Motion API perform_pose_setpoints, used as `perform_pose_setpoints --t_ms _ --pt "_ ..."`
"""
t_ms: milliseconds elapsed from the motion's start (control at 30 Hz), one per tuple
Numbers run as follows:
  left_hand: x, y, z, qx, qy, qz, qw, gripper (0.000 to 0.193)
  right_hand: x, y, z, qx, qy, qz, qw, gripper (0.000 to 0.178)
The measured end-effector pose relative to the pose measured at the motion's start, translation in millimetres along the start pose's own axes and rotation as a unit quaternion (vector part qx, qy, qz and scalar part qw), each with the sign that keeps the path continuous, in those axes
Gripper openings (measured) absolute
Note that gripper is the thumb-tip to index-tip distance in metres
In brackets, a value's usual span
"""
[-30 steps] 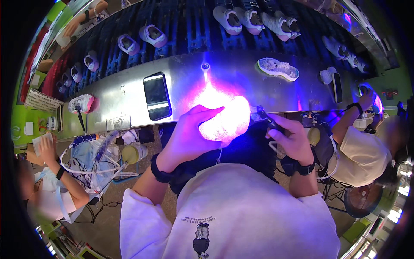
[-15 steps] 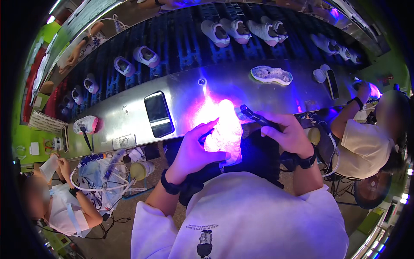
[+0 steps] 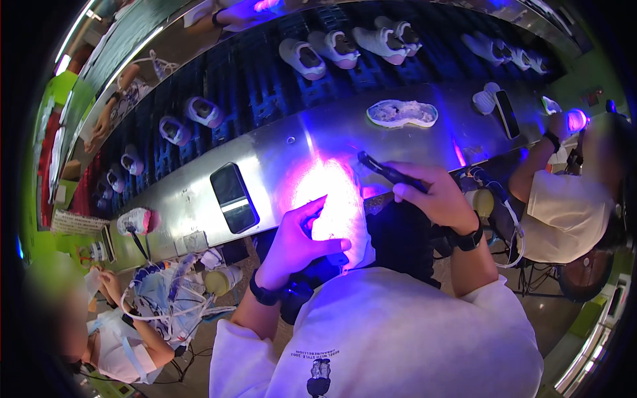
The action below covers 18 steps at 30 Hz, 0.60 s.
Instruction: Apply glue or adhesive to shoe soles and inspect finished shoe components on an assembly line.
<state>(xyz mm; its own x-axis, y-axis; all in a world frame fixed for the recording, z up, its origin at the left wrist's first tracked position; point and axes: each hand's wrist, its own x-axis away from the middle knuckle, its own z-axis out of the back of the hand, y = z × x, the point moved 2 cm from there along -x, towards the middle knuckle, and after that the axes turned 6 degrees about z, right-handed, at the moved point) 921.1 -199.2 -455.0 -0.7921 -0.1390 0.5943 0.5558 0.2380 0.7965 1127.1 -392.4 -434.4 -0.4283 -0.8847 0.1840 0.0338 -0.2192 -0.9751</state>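
My left hand [image 3: 297, 237] is closed around a shoe [image 3: 344, 212], thumb on the near side and index finger along its left edge. Violet-pink light washes the shoe out so strongly that its details are lost. It is held over the near edge of the metal bench. My right hand [image 3: 434, 199] grips the black handle of a small brush [image 3: 385, 171]. The brush head is just right of the shoe's far end and apart from it; its bristles are hard to make out.
Beyond the metal bench [image 3: 272, 149], a dark slatted conveyor [image 3: 252, 83] carries several sneakers. On the bench are a phone [image 3: 234, 198], a white sole-shaped tray [image 3: 403, 113] and a pink-and-white shoe [image 3: 135, 221]. Co-workers sit at left and right; hoses [image 3: 166, 292] hang at left.
The whole view has shifted, so bench items appear farther left. The shoe has come slightly nearer to me. The brush stays in my right hand, beside the shoe.
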Motion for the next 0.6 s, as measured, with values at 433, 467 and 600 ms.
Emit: perform_pose_setpoints --t_ms 433,467,600 --pt "0.4 4.6 -1.8 0.007 0.018 -0.037 0.999 0.07 6.6 1.7 2.9 -0.006 -0.042 0.022 0.999 0.048" --pt "1.1 5.7 -2.1 0.038 0.011 -0.025 0.999 0.073 7.9 2.9 0.1 -0.003 -0.047 0.024 0.999 0.048" --pt "8.4 8.5 -8.5 0.162 -0.014 -0.002 0.987 0.06 11.7 7.8 -10.1 -0.045 -0.031 -0.007 0.998 0.046"
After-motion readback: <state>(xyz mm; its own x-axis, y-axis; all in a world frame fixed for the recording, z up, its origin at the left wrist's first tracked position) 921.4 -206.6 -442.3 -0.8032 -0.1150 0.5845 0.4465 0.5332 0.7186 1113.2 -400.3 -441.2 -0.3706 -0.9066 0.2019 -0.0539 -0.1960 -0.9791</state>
